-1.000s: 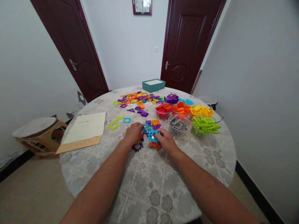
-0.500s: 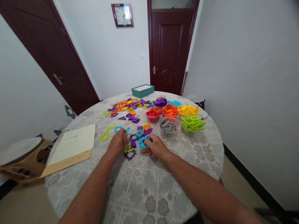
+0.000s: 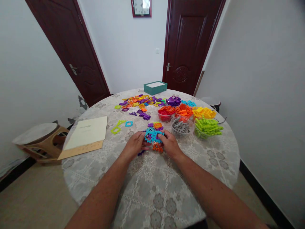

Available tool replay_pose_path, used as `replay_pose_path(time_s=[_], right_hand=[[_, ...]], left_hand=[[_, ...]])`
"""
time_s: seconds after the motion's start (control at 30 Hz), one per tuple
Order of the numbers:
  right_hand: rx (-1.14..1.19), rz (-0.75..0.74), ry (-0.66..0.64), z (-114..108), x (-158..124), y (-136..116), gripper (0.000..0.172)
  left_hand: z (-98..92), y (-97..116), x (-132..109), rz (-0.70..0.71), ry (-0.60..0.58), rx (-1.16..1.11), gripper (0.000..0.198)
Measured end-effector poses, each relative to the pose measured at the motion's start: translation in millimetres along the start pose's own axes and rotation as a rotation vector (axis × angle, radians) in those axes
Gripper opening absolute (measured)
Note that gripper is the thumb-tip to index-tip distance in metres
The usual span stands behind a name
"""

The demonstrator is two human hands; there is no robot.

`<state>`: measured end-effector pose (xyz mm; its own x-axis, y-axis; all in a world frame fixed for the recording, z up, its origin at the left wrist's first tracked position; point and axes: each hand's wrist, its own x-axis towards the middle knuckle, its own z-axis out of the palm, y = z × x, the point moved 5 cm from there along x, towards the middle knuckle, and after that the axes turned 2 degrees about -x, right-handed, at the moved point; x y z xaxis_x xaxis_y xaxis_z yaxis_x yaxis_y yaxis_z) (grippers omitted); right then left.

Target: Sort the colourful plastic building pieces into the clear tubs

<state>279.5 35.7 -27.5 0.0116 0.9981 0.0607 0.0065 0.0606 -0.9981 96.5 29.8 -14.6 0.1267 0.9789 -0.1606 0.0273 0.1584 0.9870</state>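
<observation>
Both my hands meet over a small cluster of plastic interlocking pieces at the middle of the round table (image 3: 152,190). My left hand (image 3: 134,145) and my right hand (image 3: 168,143) are closed on the two sides of a blue block assembly (image 3: 152,135) lifted slightly between them. An orange piece (image 3: 157,147) lies under it, with purple pieces (image 3: 141,152) beside my left hand. An orange and purple group (image 3: 157,126) sits just beyond the blue assembly.
Bowls of red (image 3: 166,113), orange (image 3: 184,111), grey (image 3: 181,126) and green pieces (image 3: 207,127) stand at right, with yellow pieces (image 3: 204,112) behind. A mixed pile (image 3: 140,102), a teal box (image 3: 155,87), papers (image 3: 87,131) and a stool (image 3: 38,136) surround them.
My hands came together and closed on the blue assembly, raising it off the cloth; half a second ago my left hand was apart, farther left. The camera view also shifted.
</observation>
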Motion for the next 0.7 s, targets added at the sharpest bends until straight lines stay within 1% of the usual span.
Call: replay_pose_path(time_s=[0.07,0.13,0.23,0.3,0.37,0.47,0.57,0.63,0.7], right_hand=[[-0.095,-0.063,0.006,0,-2,-2,0.032],[-0.183,-0.128,-0.017,2,-4,-3,0.031],[-0.28,-0.174,-0.077,7,-6,0,0.028],[-0.336,-0.183,-0.081,8,-8,2,0.028],[-0.385,-0.196,-0.074,9,-11,2,0.029],[-0.426,-0.227,-0.086,11,-14,-3,0.031],[-0.39,-0.226,-0.133,11,-14,-6,0.029],[-0.287,-0.152,-0.186,11,-12,-4,0.032],[-0.149,-0.037,-0.22,11,-10,2,0.04]], left_hand=[[5.9,-10,-2,-0.011,-0.075,-0.006,0.041],[8.9,-16,-4,-0.018,-0.128,-0.019,0.047],[9.4,-17,-6,-0.028,-0.158,-0.098,0.052],[11.1,-14,-7,-0.034,-0.185,-0.105,0.051],[13.0,-11,-7,-0.008,-0.188,-0.004,0.049],[14.5,-9,-6,0.072,-0.152,0.18,0.042],[14.4,-7,-6,0.131,-0.16,0.245,0.039],[12.9,-4,-5,0.154,-0.178,0.238,0.041],[11.5,0,-5,0.165,-0.199,0.201,0.043]])
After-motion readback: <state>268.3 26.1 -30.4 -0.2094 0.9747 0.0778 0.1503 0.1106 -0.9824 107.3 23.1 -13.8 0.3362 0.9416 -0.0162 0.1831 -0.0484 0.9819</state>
